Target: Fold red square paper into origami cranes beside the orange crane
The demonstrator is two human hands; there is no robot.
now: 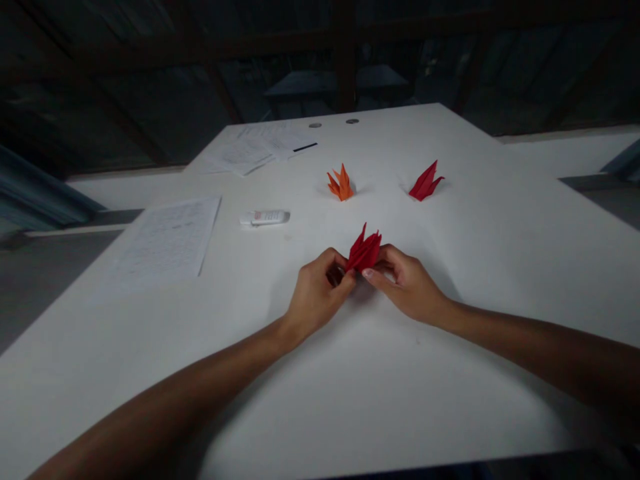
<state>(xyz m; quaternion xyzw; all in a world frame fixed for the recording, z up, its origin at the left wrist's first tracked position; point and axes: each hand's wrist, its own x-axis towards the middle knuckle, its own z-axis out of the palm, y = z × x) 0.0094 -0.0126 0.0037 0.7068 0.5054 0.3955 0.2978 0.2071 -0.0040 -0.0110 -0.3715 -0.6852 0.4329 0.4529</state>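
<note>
Between my two hands is a red origami crane [365,251], its folded points facing up and away from me. My left hand [320,287] pinches its lower left side between thumb and fingers. On the other side, my right hand [407,280] grips the lower right, thumb in front and fingers partly hidden behind the paper. Beyond them an orange origami crane [342,185] stands on the white table [320,400]. A second red origami crane [425,183] stands farther to the right.
A white tube with printed lettering [265,218] lies left of the cranes. Written sheets [165,240] rest at the left edge, with more papers [250,147] and a dark pen-like strip [305,147] farther back. Two round grommets [353,121] sit near the far edge, before dark windows.
</note>
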